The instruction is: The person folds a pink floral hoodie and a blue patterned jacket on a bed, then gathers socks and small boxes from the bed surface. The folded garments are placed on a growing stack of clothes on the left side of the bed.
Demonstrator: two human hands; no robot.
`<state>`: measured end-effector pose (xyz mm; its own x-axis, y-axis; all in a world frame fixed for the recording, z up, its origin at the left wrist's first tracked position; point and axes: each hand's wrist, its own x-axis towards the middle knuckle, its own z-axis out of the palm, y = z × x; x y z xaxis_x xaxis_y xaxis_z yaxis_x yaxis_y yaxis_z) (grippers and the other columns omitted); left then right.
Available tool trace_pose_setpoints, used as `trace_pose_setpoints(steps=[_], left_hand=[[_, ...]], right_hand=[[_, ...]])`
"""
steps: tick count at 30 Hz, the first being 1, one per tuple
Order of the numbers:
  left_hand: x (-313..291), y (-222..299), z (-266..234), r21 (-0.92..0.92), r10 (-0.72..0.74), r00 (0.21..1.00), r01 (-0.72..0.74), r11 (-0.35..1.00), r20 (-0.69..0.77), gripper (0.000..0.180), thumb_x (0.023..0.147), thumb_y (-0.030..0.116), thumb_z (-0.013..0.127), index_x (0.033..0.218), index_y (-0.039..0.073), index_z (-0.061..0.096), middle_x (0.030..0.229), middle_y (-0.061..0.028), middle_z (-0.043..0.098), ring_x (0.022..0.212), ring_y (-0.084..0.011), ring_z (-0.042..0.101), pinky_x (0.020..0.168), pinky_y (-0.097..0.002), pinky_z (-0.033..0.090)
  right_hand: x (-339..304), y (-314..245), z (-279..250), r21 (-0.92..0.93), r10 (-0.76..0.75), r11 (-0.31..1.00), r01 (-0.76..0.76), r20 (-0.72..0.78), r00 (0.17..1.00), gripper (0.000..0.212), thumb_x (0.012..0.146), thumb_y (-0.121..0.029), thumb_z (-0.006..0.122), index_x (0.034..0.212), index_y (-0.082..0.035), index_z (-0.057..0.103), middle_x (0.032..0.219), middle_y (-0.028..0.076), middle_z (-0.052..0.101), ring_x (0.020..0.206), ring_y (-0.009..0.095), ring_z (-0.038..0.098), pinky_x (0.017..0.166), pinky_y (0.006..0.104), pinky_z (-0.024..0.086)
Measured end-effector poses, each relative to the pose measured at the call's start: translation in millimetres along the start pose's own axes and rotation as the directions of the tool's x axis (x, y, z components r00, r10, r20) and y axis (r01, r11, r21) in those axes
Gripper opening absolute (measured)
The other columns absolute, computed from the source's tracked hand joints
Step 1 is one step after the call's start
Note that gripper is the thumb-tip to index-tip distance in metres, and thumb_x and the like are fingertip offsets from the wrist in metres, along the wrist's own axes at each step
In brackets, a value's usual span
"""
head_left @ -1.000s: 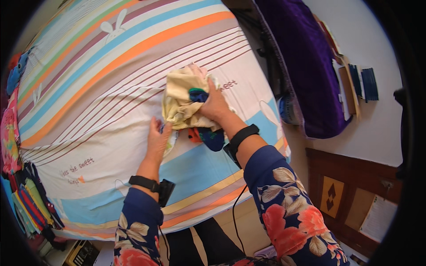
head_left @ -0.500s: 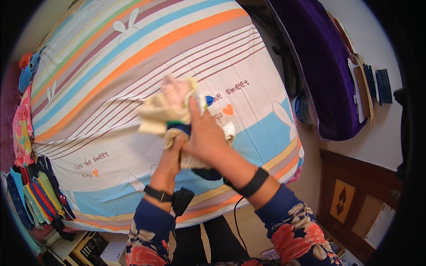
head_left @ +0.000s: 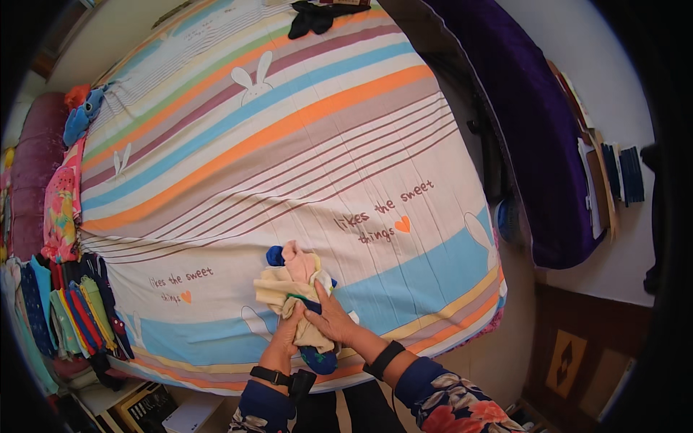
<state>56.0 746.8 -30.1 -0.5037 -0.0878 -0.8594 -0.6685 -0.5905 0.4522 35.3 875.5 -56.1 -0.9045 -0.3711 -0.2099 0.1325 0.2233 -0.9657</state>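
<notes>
**Clothes bundle point(head_left: 274, 290) now gripped in both hands near the bed's near edge**

Half a second ago the bundle was farther out over the striped bedsheet point(head_left: 346, 153); now it is close to the near side, over the blue band. The left hand point(head_left: 286, 330) holds its left side with fingers closed on cloth; a second ago that hand was more spread at the bundle's near left edge. The right hand point(head_left: 333, 317) grips the right side, its thumb near the left thumb. Cream and pink cloth spreads at the far end, where a bright blue piece point(head_left: 274, 255) now sticks out to the left. A dark blue piece point(head_left: 318, 359) hangs at the near end. Black cloth point(head_left: 317, 18) has come into view on the far side. Folded clothes point(head_left: 72, 310) remain at the near left.
</notes>
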Motion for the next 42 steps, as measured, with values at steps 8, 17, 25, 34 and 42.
trace_pose_setpoints(steps=[8, 17, 25, 34, 42], left_hand=[[25, -8, -14, 0.070, 0.067, 0.998, -0.067, 0.995, 0.010, 0.043, 0.070, 0.007, 0.072, 0.108, 0.008, 0.050, 0.096, -0.0071, 0.057, 0.084, -0.0213, 0.059, 0.067, -0.0352, 0.051], [32, -3, -62, 0.668, 0.534, 0.845, -0.387, 0.635, -0.017, 0.054, 0.055, 0.020, 0.081, 0.100, 0.002, 0.058, 0.092, -0.0090, 0.063, 0.081, -0.0199, 0.061, 0.068, -0.0315, 0.049], [24, 43, -106, 0.749, 0.622, 0.782, -0.435, 0.499, 0.040, 0.077, 0.054, 0.024, 0.081, 0.117, 0.001, 0.043, 0.104, -0.0151, 0.058, 0.093, -0.0253, 0.057, 0.077, -0.0332, 0.047], [-64, 67, -121, 0.803, 0.717, 0.681, -0.339, 0.490, -0.150, 0.111, 0.052, 0.034, 0.079, 0.136, 0.006, 0.012, 0.130, -0.0243, 0.032, 0.120, -0.0351, 0.034, 0.096, -0.0439, 0.032], [-187, 42, -226, 0.585, 0.699, 0.658, -0.460, 0.668, -0.281, 0.085, 0.064, 0.012, 0.070, 0.133, 0.008, 0.021, 0.107, -0.0144, 0.046, 0.081, -0.0185, 0.050, 0.067, -0.0320, 0.046]], right_hand=[[-3, 4, 16, -0.160, 0.219, 0.966, -0.203, 0.086, 0.972, 0.084, 0.077, -0.034, 0.054, 0.138, -0.008, 0.002, 0.121, 0.038, 0.032, 0.104, 0.051, 0.040, 0.087, 0.0510, 0.037], [-27, -3, 42, -0.124, -0.102, 0.986, 0.112, 0.088, 0.991, 0.092, 0.077, -0.045, 0.056, 0.136, -0.003, 0.000, 0.129, 0.037, 0.023, 0.114, 0.051, 0.032, 0.096, 0.0463, 0.031], [-60, -46, 49, -0.236, -0.067, 0.971, 0.034, -0.134, 0.989, 0.057, 0.081, -0.029, 0.059, 0.127, -0.003, 0.037, 0.113, 0.022, 0.049, 0.105, 0.032, 0.049, 0.089, 0.0355, 0.040], [-292, -34, -68, 0.030, 0.439, 0.887, -0.460, -0.360, 0.823, 0.044, 0.077, -0.016, 0.062, 0.117, -0.001, 0.048, 0.087, 0.011, 0.063, 0.072, 0.015, 0.061, 0.064, 0.0281, 0.049], [-430, -21, -135, 0.237, 0.634, 0.769, -0.594, -0.405, 0.659, 0.045, 0.075, -0.013, 0.062, 0.116, 0.002, 0.049, 0.080, 0.012, 0.063, 0.068, 0.016, 0.060, 0.060, 0.0288, 0.048]])
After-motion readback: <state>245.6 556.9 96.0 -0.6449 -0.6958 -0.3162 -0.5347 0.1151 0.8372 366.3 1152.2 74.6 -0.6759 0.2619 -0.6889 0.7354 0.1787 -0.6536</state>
